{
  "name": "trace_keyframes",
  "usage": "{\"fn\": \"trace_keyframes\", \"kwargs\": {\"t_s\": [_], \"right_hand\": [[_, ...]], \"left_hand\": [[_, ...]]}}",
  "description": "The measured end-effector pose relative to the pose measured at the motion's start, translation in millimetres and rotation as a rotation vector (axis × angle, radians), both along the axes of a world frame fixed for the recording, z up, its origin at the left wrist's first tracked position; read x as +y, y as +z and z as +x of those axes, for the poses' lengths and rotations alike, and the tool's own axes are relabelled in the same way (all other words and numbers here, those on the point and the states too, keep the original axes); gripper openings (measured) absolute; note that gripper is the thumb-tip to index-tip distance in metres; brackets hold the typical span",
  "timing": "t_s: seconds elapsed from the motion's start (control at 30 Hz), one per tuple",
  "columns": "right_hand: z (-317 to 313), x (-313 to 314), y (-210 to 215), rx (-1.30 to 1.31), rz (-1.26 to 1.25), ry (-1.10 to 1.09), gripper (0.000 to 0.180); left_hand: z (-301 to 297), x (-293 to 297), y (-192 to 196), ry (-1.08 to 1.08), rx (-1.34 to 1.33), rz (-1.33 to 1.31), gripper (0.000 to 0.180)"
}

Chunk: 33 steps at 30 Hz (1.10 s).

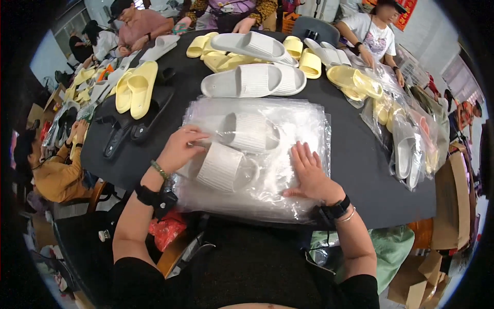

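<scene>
A pair of white ribbed slippers lies on a stack of clear plastic bags [303, 116] in front of me. The upper slipper [252, 133] has glossy plastic film over it; the lower slipper [221, 166] sits nearer to me. My left hand [181, 148] is closed at the heel end of the pair, with bent fingers and thumb gripping around the upper slipper's heel; film and fingers partly hide that grip. My right hand [313, 174] lies flat, fingers stretched out, on the bags to the right of the toes. It holds nothing.
Behind the bags lie grey slippers [242, 81] and yellow slippers [309, 64]. More yellow slippers [136, 90] and black slippers [139, 129] are at left. Bagged slippers [406, 147] hang over the right edge. Several people work around the dark table [360, 195]; a cardboard box [450, 201] stands at right.
</scene>
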State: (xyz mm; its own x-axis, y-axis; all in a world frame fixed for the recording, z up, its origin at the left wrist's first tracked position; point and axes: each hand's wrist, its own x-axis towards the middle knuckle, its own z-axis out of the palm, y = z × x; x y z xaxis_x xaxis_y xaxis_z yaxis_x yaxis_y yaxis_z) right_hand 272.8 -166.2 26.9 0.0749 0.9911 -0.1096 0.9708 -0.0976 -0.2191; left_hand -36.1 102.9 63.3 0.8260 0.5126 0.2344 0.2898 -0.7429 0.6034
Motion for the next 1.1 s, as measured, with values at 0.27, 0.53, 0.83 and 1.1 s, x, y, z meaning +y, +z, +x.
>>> {"fn": "trace_keyframes", "kwargs": {"t_s": [0.27,0.53,0.83,1.1], "right_hand": [[-1.9,2.7,4.7,-0.007,-0.023,-0.036,0.137],[0.7,5.1,-3.9,0.001,0.009,-0.026,0.139],[-0.1,5.0,0.9,0.018,0.014,-0.028,0.138],[0.7,-0.6,-4.7,0.019,0.049,-0.026,0.141]], "left_hand": [[54.0,16.1,-33.1,-0.333,-0.023,0.233,0.053],[58.3,33.8,-51.1,-0.431,-0.063,0.283,0.017],[-68.6,110.2,65.4,0.179,0.297,0.62,0.023],[32.1,-12.1,130.4,0.061,0.001,0.658,0.014]]}}
